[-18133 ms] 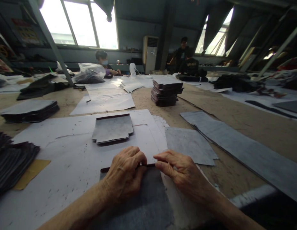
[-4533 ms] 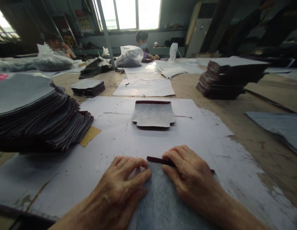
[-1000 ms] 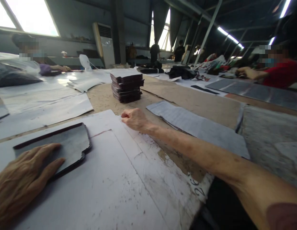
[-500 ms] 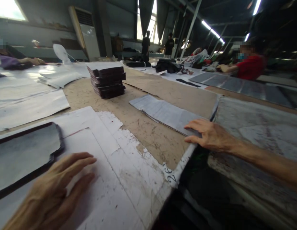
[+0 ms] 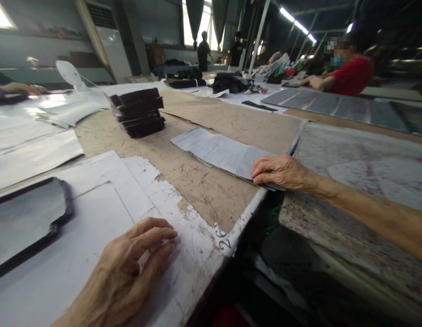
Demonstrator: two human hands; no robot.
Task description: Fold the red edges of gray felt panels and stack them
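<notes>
My right hand [image 5: 281, 172] reaches out to the right and pinches the near end of a thin stack of long grey fabric sheets [image 5: 218, 152] lying on the brown table [image 5: 197, 190]. My left hand [image 5: 132, 263] rests flat, fingers loosely spread, on the white paper sheet [image 5: 95, 218] at the table's near edge and holds nothing. A grey cut piece with a dark red edge [image 5: 23, 222] lies on the paper to the left of that hand.
A stack of dark cut pieces [image 5: 138, 111] stands mid-table. White paper sheets [image 5: 30, 150] lie at the left. A gap [image 5: 265, 236] separates this table from another grey-covered table [image 5: 360, 172] on the right. A person in a red top [image 5: 350, 72] works at the far right.
The view has swung right. My right hand went from flat on the grey sheets to gripping their near end. My left hand slid off the cut piece onto the white paper.
</notes>
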